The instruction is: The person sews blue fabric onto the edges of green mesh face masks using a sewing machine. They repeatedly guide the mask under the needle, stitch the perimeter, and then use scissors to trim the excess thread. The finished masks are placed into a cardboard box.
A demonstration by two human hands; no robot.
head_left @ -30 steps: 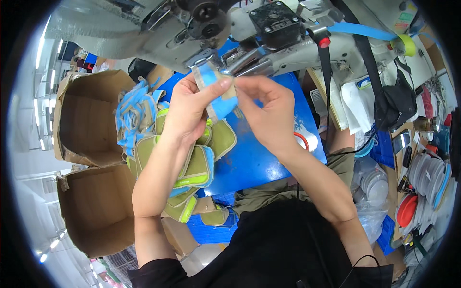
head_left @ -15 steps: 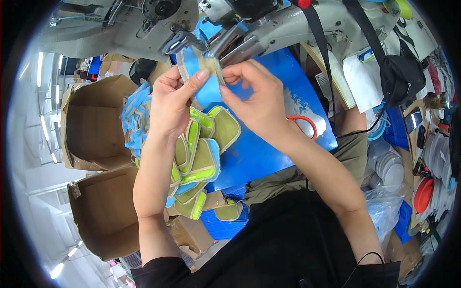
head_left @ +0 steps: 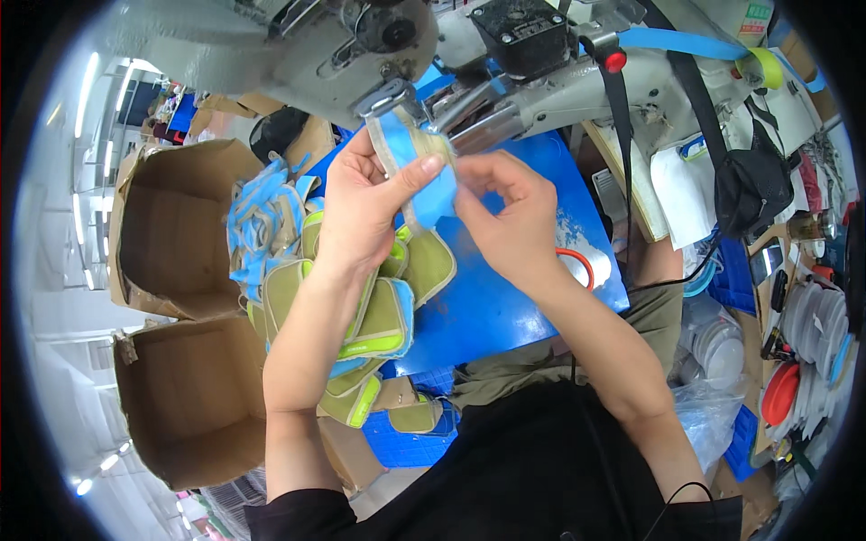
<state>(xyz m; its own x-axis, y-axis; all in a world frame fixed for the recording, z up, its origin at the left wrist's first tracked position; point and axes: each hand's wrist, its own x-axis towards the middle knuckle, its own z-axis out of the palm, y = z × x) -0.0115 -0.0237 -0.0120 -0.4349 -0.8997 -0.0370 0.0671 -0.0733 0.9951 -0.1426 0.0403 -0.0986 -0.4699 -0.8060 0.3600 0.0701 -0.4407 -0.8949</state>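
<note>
A blue and beige fabric piece point(head_left: 437, 200) is between my hands, its far end at the metal guide and foot of a sewing machine point(head_left: 397, 106). My left hand point(head_left: 359, 206) is closed on its left side, with the thumb pressed flat on top. At the right edge, my right hand point(head_left: 512, 215) pinches the fabric between thumb and bent fingers. Below my left wrist lies a heap of olive fabric pieces point(head_left: 383, 317) with bright yellow-green strips and beige binding. Some overlap, and my left forearm hides part of the heap.
Two open cardboard boxes point(head_left: 135, 270) stand at the left, beside a bundle of blue and beige strips point(head_left: 263, 215). Red-handled scissors point(head_left: 588, 267) lie on the blue table point(head_left: 478, 311), right of my right wrist. A black pouch point(head_left: 756, 185) hangs at the right.
The whole view has shifted, showing more of the machine at the top. Both hands keep their hold on the fabric at the machine, with little change in grip.
</note>
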